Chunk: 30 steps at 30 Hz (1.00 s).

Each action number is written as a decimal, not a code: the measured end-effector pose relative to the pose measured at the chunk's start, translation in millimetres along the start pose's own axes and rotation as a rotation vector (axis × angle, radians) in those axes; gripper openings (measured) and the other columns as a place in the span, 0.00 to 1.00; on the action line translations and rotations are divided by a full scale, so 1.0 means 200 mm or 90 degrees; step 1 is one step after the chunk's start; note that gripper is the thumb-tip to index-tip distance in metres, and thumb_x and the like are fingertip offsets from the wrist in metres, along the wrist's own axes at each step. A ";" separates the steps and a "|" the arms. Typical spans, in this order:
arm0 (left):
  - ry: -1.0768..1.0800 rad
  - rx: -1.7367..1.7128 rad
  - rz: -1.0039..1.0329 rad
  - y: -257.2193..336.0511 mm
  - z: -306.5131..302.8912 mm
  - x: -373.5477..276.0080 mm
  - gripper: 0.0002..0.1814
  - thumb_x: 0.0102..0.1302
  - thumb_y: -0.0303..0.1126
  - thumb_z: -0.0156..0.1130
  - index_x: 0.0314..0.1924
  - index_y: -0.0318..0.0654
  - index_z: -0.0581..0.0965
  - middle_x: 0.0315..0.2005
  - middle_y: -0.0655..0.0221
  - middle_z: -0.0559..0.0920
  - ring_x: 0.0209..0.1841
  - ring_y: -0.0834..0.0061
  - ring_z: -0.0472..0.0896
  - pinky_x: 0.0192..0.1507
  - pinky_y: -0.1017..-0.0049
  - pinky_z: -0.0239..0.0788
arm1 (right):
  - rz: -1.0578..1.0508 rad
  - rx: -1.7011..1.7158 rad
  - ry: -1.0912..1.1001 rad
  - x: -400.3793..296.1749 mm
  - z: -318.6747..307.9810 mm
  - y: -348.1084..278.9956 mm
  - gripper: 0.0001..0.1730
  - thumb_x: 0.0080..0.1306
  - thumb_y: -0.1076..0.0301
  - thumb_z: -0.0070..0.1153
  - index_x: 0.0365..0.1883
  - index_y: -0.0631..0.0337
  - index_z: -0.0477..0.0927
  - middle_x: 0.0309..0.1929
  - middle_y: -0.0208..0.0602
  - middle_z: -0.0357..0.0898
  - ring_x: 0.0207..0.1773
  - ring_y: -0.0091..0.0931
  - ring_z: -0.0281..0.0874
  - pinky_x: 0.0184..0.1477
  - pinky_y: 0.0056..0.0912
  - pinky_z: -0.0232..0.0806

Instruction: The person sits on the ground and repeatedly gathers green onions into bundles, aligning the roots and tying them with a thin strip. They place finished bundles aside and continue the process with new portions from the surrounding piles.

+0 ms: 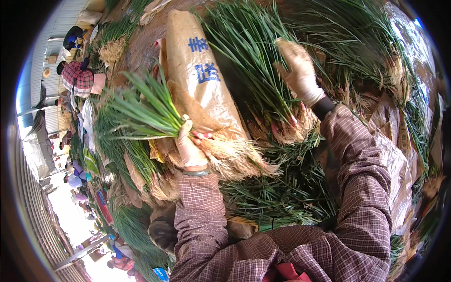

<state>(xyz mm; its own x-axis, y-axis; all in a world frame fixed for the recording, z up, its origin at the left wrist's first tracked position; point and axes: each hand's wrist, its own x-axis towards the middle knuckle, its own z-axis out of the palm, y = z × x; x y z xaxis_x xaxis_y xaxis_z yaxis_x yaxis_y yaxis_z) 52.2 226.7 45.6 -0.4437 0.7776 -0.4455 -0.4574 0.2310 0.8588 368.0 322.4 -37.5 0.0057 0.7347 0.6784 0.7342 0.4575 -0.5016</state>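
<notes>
My left hand (191, 149), in a pale glove, grips a bunch of green onions (155, 118) around its stems. Their leaves fan out to the left; pinkish bulbs and long, pale roots point right. Beneath the bunch lies a tan woven sack (204, 91) with blue writing, its near end partly covered by the roots. My right hand (301, 75), gloved too and slightly blurred, is held with thumb and fingers apart and nothing visible in it. It is over the right edge of a large heap of green onions (246, 53), whose roots face me; I cannot tell if they touch.
Loose green leaves (282, 197) cover the ground before me. More green onions (352, 46) lie at the upper right, beside crumpled sacking (391, 158). Further heaps (135, 225) line the left side. Several people sit beyond them, one in a red checked shirt (79, 77).
</notes>
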 end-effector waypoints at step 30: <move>-0.211 0.199 0.047 -0.01 0.19 -0.13 0.07 0.61 0.31 0.67 0.34 0.38 0.78 0.19 0.71 0.79 0.13 0.84 0.73 0.12 0.84 0.64 | 0.326 0.693 -0.379 -0.23 0.17 -0.80 0.53 0.56 0.72 0.65 0.74 0.61 0.45 0.74 0.48 0.46 0.76 0.34 0.43 0.74 0.34 0.45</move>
<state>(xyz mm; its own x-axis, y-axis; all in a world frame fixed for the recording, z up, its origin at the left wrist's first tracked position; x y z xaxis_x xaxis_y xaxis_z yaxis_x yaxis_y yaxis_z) 93.6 229.7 65.6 -0.1728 0.9317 -0.3195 -0.1573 0.2941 0.9427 228.4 232.8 -6.3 -0.3831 0.9191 0.0919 -0.1732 0.0263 -0.9845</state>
